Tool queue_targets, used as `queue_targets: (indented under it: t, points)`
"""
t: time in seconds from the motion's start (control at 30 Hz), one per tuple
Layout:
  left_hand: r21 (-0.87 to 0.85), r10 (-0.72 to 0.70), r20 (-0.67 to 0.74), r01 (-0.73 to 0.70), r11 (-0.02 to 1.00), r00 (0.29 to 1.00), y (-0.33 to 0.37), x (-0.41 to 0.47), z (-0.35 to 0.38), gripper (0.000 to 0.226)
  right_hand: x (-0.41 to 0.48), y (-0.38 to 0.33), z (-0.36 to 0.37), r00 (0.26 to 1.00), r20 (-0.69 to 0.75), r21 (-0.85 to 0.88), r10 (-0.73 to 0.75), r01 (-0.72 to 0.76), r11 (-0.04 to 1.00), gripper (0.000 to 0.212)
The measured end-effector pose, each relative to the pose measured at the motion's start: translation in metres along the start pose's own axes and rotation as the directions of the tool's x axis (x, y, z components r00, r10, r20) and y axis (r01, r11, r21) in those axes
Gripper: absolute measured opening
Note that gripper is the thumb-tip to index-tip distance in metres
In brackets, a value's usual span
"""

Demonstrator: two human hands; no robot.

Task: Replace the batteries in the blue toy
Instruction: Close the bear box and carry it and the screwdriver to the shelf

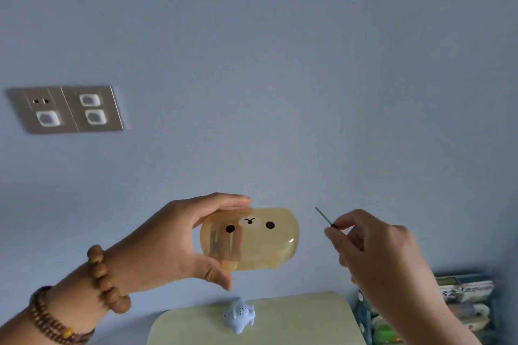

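Note:
The small pale-blue toy (240, 315) lies on a light wooden table (294, 322) at the bottom centre. Above it, my left hand (179, 244) grips a translucent yellow box with a bear face (252, 238), fingers over its top edge and thumb under its left end. To the right, my right hand (372, 252) pinches a thin screwdriver (324, 217) by its dark handle, the metal shaft pointing up and left. What is inside the box is blurred.
A blue wall fills most of the view, with a silver socket plate (66, 109) at the left. A rack of stacked packets and books (459, 308) stands to the right of the table. Bead bracelets circle my left wrist (109, 280).

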State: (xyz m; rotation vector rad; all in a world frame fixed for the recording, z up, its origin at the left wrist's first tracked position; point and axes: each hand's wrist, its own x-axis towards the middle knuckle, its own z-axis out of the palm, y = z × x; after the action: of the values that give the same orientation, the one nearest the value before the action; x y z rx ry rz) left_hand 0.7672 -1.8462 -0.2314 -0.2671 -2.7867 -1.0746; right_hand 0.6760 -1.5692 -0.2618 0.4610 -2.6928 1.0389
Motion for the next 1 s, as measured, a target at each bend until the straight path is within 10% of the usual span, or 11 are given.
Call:
queue_targets:
  t: [0.33,0.77,1.0]
  points:
    - [0.036,0.095,-0.019,-0.094,0.995,0.995,0.213,0.010,-0.133,0.098,-0.005,-0.131,-0.225,0.997,-0.072,-0.088,0.002,-0.009,0.996,0.022]
    - [-0.013,0.249,0.097,-0.248,0.969,0.964,0.332,0.011,-0.100,0.093,-0.080,-0.117,-0.344,0.974,-0.195,-0.263,0.117,-0.166,0.950,0.024]
    - [-0.207,0.541,0.244,-0.501,0.840,0.805,0.434,0.098,-0.030,0.090,-0.123,-0.068,-0.450,0.822,-0.499,-0.359,0.274,-0.484,0.798,0.023]
